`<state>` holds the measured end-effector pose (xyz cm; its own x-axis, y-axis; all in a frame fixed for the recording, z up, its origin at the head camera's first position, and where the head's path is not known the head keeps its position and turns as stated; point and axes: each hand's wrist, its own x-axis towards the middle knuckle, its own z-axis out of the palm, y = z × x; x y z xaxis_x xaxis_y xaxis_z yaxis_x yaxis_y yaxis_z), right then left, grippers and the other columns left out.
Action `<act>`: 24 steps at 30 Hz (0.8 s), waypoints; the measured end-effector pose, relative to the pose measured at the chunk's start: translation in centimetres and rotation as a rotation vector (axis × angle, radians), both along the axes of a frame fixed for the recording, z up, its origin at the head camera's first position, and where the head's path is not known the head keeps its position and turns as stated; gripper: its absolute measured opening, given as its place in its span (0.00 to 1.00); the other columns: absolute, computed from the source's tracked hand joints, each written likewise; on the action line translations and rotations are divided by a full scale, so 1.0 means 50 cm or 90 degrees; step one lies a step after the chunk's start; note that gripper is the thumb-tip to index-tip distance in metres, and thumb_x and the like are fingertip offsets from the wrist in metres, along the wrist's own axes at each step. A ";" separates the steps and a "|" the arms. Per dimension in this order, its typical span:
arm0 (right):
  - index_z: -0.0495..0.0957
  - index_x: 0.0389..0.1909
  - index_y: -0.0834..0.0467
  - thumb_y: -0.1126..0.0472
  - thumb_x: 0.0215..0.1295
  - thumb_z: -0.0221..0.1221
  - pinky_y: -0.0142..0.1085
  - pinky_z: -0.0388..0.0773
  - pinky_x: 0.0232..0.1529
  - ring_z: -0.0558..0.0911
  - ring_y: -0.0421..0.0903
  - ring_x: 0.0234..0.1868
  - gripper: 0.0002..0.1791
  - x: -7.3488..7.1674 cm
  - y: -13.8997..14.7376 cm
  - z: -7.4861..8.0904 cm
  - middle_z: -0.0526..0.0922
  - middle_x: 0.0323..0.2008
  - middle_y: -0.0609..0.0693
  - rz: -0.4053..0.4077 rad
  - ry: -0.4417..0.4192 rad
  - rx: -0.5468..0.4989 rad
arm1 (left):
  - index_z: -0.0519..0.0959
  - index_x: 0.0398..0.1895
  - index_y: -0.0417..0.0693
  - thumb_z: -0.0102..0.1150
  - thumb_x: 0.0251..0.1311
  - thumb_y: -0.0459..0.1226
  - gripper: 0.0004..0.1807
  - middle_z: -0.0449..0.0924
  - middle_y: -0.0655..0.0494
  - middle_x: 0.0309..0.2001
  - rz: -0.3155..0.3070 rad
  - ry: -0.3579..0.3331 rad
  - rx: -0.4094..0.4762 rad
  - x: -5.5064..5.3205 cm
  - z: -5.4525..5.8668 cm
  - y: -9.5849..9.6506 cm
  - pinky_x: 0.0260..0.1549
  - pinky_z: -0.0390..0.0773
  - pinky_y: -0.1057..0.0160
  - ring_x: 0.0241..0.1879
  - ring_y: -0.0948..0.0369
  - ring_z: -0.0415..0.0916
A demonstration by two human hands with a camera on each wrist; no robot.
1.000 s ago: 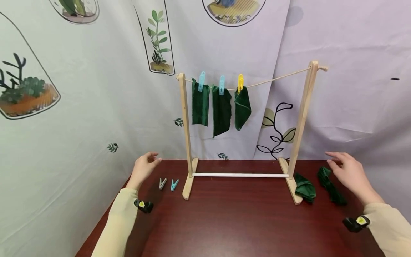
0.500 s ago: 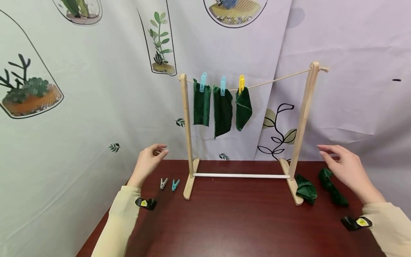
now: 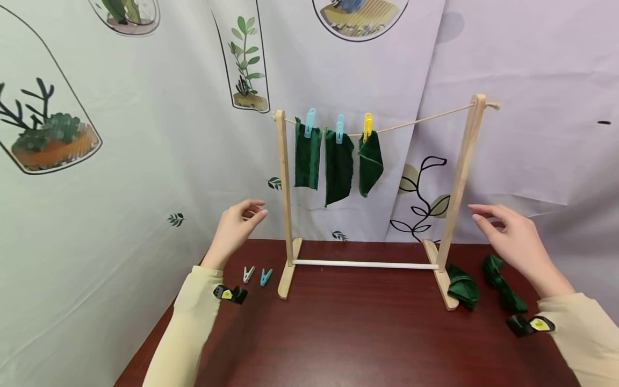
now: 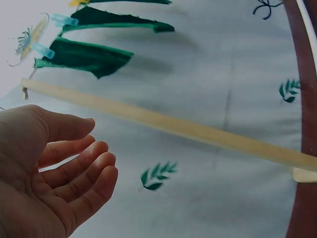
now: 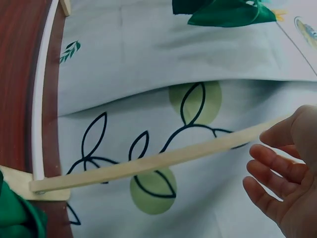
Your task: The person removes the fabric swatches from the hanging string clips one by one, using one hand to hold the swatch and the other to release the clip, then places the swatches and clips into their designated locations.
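A small wooden drying rack point(image 3: 460, 177) stands on the table, a rope point(image 3: 422, 120) strung between its posts. Three green cloths hang from the rope: one point(image 3: 307, 161) at the left under a blue clothespin point(image 3: 310, 123), another point(image 3: 338, 172) in the middle under a second blue clothespin point(image 3: 340, 129), and a folded one point(image 3: 371, 165) under a yellow clothespin point(image 3: 368, 124). My left hand point(image 3: 239, 228), fingers loosely bent and holding nothing, is in the air left of the left post. Likewise relaxed and holding nothing, my right hand point(image 3: 515, 239) is beside the right post.
On the table left of the rack lie a pale clothespin point(image 3: 248, 274) and a blue clothespin point(image 3: 265, 277). Two crumpled green cloths lie at the right, one point(image 3: 462, 287) against the rack's foot, the other point(image 3: 503, 285) below my right hand. A patterned curtain point(image 3: 184, 134) hangs behind.
Both hands have risen and moved inward toward the rack's posts. The cloths, clothespins and rack have stayed in place, with the head view shifting slightly.
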<state>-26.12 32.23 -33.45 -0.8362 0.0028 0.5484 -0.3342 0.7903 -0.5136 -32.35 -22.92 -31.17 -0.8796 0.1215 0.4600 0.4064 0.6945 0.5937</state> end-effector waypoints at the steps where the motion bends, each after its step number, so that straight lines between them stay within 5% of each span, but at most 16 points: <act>1: 0.81 0.61 0.56 0.52 0.75 0.57 0.17 0.66 0.33 0.66 0.13 0.38 0.20 -0.001 -0.003 0.004 0.81 0.57 0.60 0.001 0.004 -0.001 | 0.81 0.59 0.48 0.61 0.70 0.45 0.19 0.83 0.49 0.44 -0.002 0.004 0.000 0.000 0.006 0.005 0.45 0.80 0.47 0.45 0.51 0.81; 8: 0.81 0.61 0.53 0.51 0.75 0.57 0.18 0.66 0.39 0.69 0.17 0.41 0.19 -0.011 -0.037 0.035 0.82 0.55 0.55 0.020 0.020 -0.023 | 0.82 0.57 0.47 0.63 0.69 0.43 0.17 0.84 0.49 0.43 -0.028 0.048 0.010 0.000 0.050 0.036 0.45 0.80 0.48 0.44 0.51 0.82; 14: 0.83 0.58 0.52 0.54 0.73 0.60 0.16 0.67 0.38 0.73 0.18 0.41 0.17 -0.021 -0.069 0.056 0.81 0.51 0.41 0.042 0.055 -0.045 | 0.82 0.57 0.46 0.63 0.69 0.45 0.18 0.84 0.48 0.43 -0.041 0.078 0.026 0.005 0.087 0.050 0.45 0.80 0.50 0.43 0.52 0.82; 24: 0.83 0.58 0.53 0.56 0.73 0.60 0.17 0.69 0.35 0.74 0.19 0.40 0.16 -0.028 -0.096 0.073 0.83 0.53 0.52 0.064 0.076 -0.062 | 0.82 0.58 0.47 0.62 0.69 0.47 0.20 0.83 0.50 0.44 -0.050 0.107 0.074 0.018 0.125 0.051 0.48 0.79 0.52 0.42 0.56 0.81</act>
